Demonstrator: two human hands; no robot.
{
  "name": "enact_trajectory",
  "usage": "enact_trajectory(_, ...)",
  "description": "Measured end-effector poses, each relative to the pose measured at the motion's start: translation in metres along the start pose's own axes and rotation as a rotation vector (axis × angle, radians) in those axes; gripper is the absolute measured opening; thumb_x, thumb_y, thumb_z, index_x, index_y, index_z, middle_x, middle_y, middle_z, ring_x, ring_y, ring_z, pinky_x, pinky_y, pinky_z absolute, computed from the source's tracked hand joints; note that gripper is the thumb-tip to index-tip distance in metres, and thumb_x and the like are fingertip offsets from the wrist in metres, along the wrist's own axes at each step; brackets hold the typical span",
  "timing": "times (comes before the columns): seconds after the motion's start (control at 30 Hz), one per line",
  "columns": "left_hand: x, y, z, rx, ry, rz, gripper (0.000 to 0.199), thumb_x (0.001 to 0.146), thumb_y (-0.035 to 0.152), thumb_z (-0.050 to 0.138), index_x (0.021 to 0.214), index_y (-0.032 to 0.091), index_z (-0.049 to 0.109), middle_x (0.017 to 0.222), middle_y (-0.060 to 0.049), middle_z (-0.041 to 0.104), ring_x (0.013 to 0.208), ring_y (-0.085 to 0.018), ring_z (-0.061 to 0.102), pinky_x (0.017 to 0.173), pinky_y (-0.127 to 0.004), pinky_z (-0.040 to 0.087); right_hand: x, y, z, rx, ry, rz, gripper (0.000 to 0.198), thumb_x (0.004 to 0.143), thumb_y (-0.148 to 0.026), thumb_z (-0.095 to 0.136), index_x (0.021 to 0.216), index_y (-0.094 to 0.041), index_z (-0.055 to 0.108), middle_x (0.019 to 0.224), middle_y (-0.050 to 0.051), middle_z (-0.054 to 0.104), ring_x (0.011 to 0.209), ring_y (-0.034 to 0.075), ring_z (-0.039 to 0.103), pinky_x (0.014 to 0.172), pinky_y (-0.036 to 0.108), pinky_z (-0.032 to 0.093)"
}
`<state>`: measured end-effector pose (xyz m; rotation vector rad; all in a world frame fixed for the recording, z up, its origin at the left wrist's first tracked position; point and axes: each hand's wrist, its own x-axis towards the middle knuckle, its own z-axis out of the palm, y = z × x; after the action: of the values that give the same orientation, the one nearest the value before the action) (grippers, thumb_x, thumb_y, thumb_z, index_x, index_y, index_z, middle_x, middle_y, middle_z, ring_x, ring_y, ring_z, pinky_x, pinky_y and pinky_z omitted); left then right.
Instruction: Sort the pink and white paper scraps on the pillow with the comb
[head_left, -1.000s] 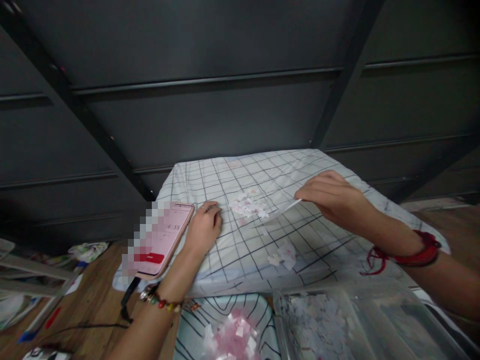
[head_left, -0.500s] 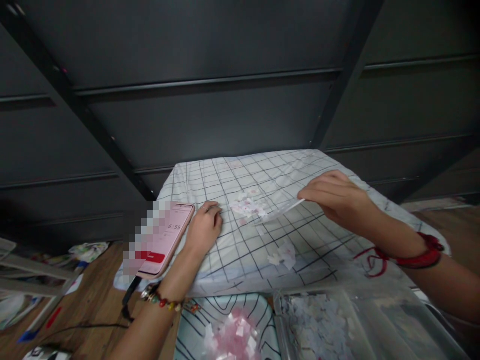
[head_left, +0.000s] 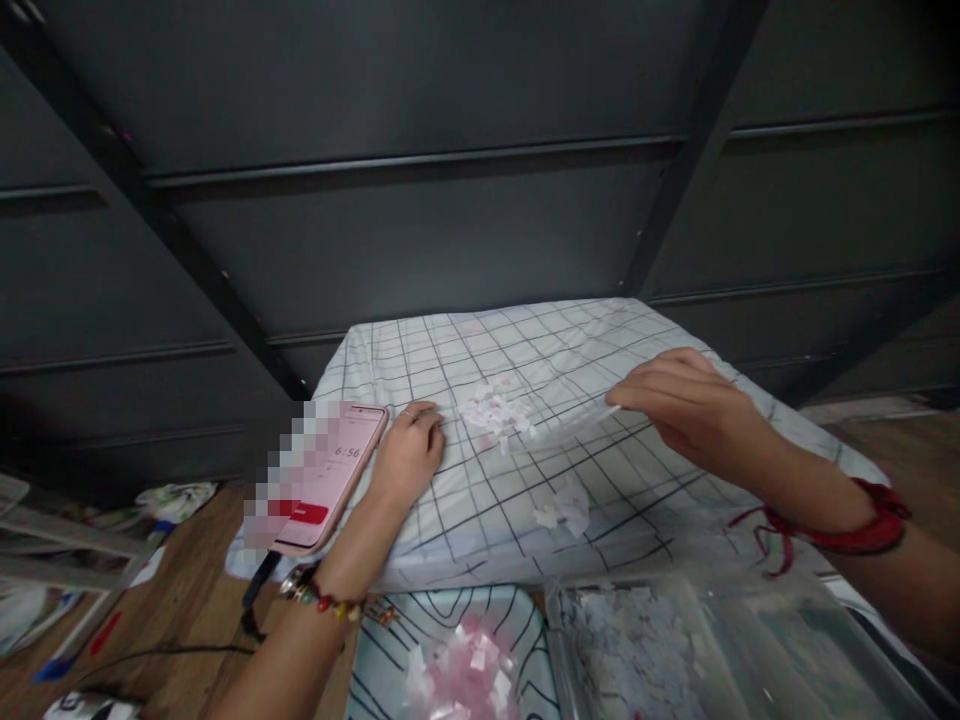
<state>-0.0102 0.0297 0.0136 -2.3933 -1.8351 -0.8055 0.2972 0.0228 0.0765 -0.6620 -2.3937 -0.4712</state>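
Note:
My right hand (head_left: 679,405) is raised over the right side of the checked cloth. Its fingertips pinch the white end of a thin see-through strip (head_left: 574,428), whose far end reaches down to a small heap of white and pinkish paper bits (head_left: 495,410). I cannot make out the strip's exact kind. Just left of the heap, my left hand (head_left: 409,450) rests on the cloth, fingers loosely bent and thumb apart, holding nothing. A smaller cluster of pale scraps (head_left: 566,507) lies nearer the front edge.
A pink phone (head_left: 330,485) with a cable lies left of my left hand. At the table's front are a patterned tray (head_left: 375,660) with a pink and white bunch (head_left: 469,670) and a clear bin (head_left: 637,650) of paper scraps. A dark panelled wall (head_left: 420,240) stands behind.
My right hand has shifted slightly right and toward me, drawing the strip with it. The left hand has stayed in place.

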Motion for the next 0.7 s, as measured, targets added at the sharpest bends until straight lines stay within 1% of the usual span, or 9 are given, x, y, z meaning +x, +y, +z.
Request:
enact_trajectory(0.13,0.000,-0.002,0.002,-0.008,0.014,0.013,0.025,0.082,0.010,0.044,0.093,0.012,0.066,0.112,-0.011,0.061,0.097,-0.023,0.061,0.092,-0.039,0.048,0.014,0.002,0.008,-0.063,-0.033,-0.052,0.026,0.083,0.000,0.038,0.095,-0.018,0.052,0.079,0.003,0.061,0.077,0.016,0.052,0.071,0.033,0.038)
enact_trajectory(0.2,-0.001,-0.002,0.002,-0.007,0.026,0.021,0.025,0.082,0.010,0.043,0.092,0.012,0.066,0.111,-0.011,0.061,0.097,-0.023,0.061,0.091,-0.039,0.048,0.018,0.004,0.009,-0.092,-0.023,-0.080,0.024,0.083,0.000,0.040,0.096,-0.018,0.051,0.080,0.003,0.061,0.077,0.016,0.051,0.070,0.032,0.038)
enact_trajectory(0.27,-0.001,-0.002,0.002,-0.007,0.032,0.023,0.025,0.082,0.011,0.043,0.092,0.013,0.066,0.111,-0.011,0.061,0.097,-0.023,0.060,0.091,-0.039,0.048,0.017,0.005,0.008,-0.090,-0.001,-0.084,0.028,0.081,0.002,0.040,0.096,-0.019,0.051,0.080,0.002,0.061,0.077,0.016,0.052,0.070,0.032,0.038)
enact_trajectory(0.4,0.000,0.000,0.000,-0.006,0.020,0.011,0.025,0.082,0.011,0.043,0.092,0.014,0.066,0.111,-0.010,0.061,0.097,-0.023,0.060,0.091,-0.039,0.048,0.007,0.003,0.002,-0.028,-0.032,-0.038,0.035,0.077,0.006,0.038,0.096,-0.021,0.050,0.080,0.001,0.061,0.076,0.015,0.053,0.072,0.032,0.039)
enact_trajectory(0.57,0.000,0.000,0.000,-0.015,0.020,0.010,0.025,0.082,0.009,0.043,0.091,0.013,0.066,0.111,-0.011,0.061,0.095,-0.023,0.061,0.090,-0.041,0.048,-0.004,-0.003,-0.004,-0.016,0.012,0.032,0.033,0.078,0.000,0.039,0.095,-0.026,0.052,0.078,-0.003,0.063,0.075,0.016,0.057,0.072,0.033,0.039)
enact_trajectory(0.7,-0.001,0.000,0.000,-0.020,0.039,0.014,0.025,0.081,0.009,0.043,0.090,0.014,0.067,0.109,-0.011,0.061,0.094,-0.023,0.061,0.089,-0.042,0.049,-0.007,-0.003,-0.006,0.013,-0.023,0.054,0.035,0.075,0.000,0.038,0.091,-0.027,0.053,0.074,-0.004,0.063,0.072,0.016,0.058,0.071,0.032,0.040)
